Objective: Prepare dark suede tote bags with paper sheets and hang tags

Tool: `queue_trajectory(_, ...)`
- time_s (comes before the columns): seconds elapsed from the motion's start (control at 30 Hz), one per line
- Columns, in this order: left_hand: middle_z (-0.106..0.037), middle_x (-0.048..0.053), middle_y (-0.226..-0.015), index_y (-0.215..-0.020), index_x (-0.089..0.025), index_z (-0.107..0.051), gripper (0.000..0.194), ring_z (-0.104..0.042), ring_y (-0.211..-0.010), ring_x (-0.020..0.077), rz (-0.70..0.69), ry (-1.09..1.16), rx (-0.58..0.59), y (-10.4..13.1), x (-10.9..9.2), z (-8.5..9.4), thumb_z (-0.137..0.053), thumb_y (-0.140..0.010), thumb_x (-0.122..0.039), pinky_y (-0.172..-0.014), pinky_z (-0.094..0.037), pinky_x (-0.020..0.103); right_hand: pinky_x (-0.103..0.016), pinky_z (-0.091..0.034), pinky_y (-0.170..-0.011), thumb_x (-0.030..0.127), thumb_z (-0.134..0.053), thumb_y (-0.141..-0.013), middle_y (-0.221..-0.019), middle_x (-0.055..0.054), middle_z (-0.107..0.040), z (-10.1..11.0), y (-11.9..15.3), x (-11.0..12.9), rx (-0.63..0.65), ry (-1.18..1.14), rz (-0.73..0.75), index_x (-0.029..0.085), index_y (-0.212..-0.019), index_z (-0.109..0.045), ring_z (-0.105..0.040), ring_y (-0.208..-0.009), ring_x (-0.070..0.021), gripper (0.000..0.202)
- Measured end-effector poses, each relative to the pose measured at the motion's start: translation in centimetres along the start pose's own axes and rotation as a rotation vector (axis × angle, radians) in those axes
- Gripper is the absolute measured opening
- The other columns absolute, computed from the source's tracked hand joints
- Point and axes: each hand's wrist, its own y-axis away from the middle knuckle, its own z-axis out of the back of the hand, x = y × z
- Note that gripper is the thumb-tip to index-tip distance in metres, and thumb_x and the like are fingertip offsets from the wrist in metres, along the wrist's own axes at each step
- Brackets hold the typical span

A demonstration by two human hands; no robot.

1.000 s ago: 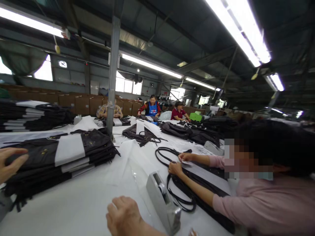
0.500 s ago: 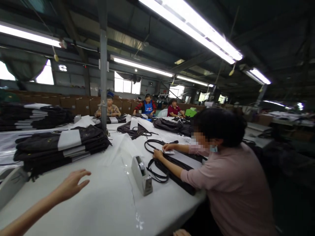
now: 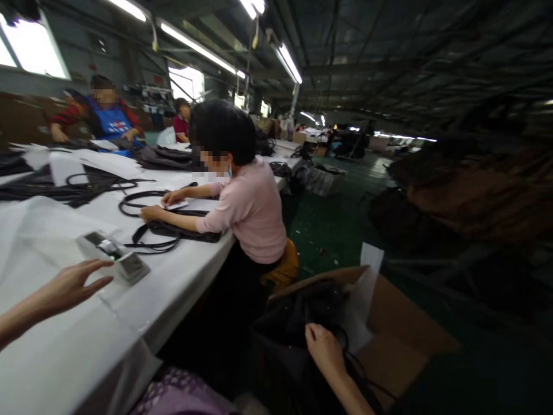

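Observation:
Above the white-covered table, my left hand stretches its fingers out, thumb apart, holding nothing. Its fingertips are nearest to a grey tape dispenser, which is partly hidden behind them. Low on the right, my right hand has its fingers curled on the upper part of a black bag. The bag is in or against an open cardboard box, dark and partly in shadow. White paper stands up in the box behind the bag.
A co-worker in a pink top leans over the table, hands on a black strapped item. Beyond are a person in a blue apron and black bags with paper. Dark brown material hangs or is piled at right.
My view has swung to the right, bringing the cardboard box and black bag into sight. My right hand, barely visible before at the bottom edge, is now on the bag. My left hand stays outstretched.

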Motion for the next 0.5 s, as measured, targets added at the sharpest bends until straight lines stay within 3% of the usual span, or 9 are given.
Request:
queue_trajectory(0.1,-0.063,0.017,-0.119,-0.109,-0.018,-0.064,0.055,-0.054,-0.114,0.0385,-0.09,0.046,0.049,-1.6,-1.3,-2.9,-0.064,-0.067,-0.053,-0.108,-0.032,0.045,-0.026,-0.041,-0.062,0.027,-0.038,-0.091,-0.087,-0.012,-0.072,2.4,1.3,-8.8,0.051,0.144,-0.378,0.02,-0.082,-0.071,-0.068,-0.08,-0.0219,0.035)
queue_trajectory(0.2,-0.064,0.013,-0.12,-0.1,-0.025,-0.068,0.051,-0.053,-0.116,0.0375,-0.041,0.202,0.032,-0.7,-2.9,-4.2,-0.072,-0.058,-0.053,-0.111,-0.029,0.039,-0.028,-0.04,-0.06,0.023,-0.039,-0.089,-0.086,-0.014,-0.072,3.2,1.5,-13.2,0.094,0.172,-0.481,0.019,-0.077,-0.072,-0.068,-0.079,-0.0243,0.035)
queue_trajectory(0.27,-0.066,0.011,-0.117,-0.096,-0.027,-0.069,0.05,-0.053,-0.115,0.0372,-0.017,0.24,0.013,0.1,-2.9,-4.4,-0.074,-0.055,-0.053,-0.112,-0.029,0.037,-0.029,-0.042,-0.062,0.021,-0.038,-0.088,-0.088,-0.014,-0.073,2.1,1.1,-13.6,0.105,0.165,-0.466,0.018,-0.077,-0.072,-0.069,-0.081,-0.0251,0.036)
queue_trajectory(0.37,-0.07,0.009,-0.109,-0.096,-0.026,-0.071,0.049,-0.057,-0.11,0.036,0.002,0.174,-0.002,1.1,-1.4,-4.0,-0.073,-0.056,-0.055,-0.109,-0.033,0.034,-0.028,-0.044,-0.068,0.022,-0.037,-0.089,-0.094,-0.013,-0.072,-0.7,-1.0,-12.0,0.129,0.125,-0.403,0.018,-0.084,-0.073,-0.068,-0.087,-0.025,0.037)
queue_trajectory(0.5,-0.07,0.006,-0.102,-0.097,-0.02,-0.07,0.049,-0.061,-0.099,0.0308,0.07,0.025,-0.066,3.7,-0.9,-1.5,-0.069,-0.065,-0.057,-0.099,-0.043,0.036,-0.03,-0.047,-0.076,0.027,-0.034,-0.088,-0.096,-0.012,-0.072,-3.2,-4.9,-8.3,0.168,0.029,-0.23,0.018,-0.094,-0.071,-0.068,-0.092,-0.0253,0.039)
